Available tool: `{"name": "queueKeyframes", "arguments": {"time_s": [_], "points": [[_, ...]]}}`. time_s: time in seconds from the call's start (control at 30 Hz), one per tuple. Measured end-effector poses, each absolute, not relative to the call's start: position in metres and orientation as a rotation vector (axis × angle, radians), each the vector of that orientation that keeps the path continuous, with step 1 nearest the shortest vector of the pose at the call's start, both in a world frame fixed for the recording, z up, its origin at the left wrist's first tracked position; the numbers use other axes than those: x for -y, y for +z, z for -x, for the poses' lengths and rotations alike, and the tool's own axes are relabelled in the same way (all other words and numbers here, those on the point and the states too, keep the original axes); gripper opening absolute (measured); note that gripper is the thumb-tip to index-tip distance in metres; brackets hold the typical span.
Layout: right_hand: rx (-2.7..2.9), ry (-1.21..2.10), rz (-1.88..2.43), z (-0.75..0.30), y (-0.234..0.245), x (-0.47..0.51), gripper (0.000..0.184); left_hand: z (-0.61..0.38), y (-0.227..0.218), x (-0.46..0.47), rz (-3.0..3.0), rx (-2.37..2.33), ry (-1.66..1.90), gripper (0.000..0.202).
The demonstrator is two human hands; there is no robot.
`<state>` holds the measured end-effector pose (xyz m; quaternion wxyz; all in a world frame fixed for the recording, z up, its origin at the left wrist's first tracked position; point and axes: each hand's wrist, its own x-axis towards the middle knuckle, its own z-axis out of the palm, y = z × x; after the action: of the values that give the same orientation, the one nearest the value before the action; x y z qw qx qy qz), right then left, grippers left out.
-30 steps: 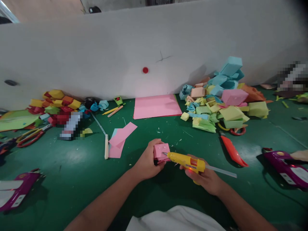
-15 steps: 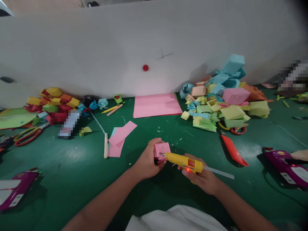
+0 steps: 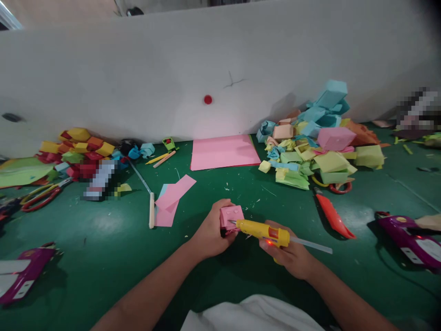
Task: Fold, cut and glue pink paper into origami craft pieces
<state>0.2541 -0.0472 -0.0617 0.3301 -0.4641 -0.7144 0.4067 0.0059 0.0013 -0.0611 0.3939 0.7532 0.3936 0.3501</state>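
My left hand [image 3: 211, 232] is closed round a small pink paper box [image 3: 231, 216], held just above the green table [image 3: 103, 257]. My right hand [image 3: 291, 253] grips a yellow glue gun [image 3: 263, 231] with a clear glue stick poking out of its back. The gun's nozzle touches the box's near face, low on its left side. A red light glows on the gun's body.
A pink paper sheet [image 3: 223, 151] lies against the white partition, pink offcuts [image 3: 172, 197] nearer. Piles of folded paper boxes sit at right [image 3: 320, 142] and left [image 3: 79, 149]. An orange utility knife [image 3: 332, 215], red scissors [image 3: 43, 195] and purple glue guns [image 3: 409, 241] [image 3: 20, 273] lie around.
The hands stay together on the box. The glue gun's nozzle has shifted slightly along the box face and the gun has tilted a little; the view wobbled.
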Motion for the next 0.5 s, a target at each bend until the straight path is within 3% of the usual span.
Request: {"name": "queueKeyframes", "arguments": {"time_s": [0.5], "points": [[1.807,0.985,1.288,-0.2618,-0.0611,0.0500,0.037,-0.0062,-0.0598,-0.0005,-1.931,-1.009,0.892,0.080]]}}
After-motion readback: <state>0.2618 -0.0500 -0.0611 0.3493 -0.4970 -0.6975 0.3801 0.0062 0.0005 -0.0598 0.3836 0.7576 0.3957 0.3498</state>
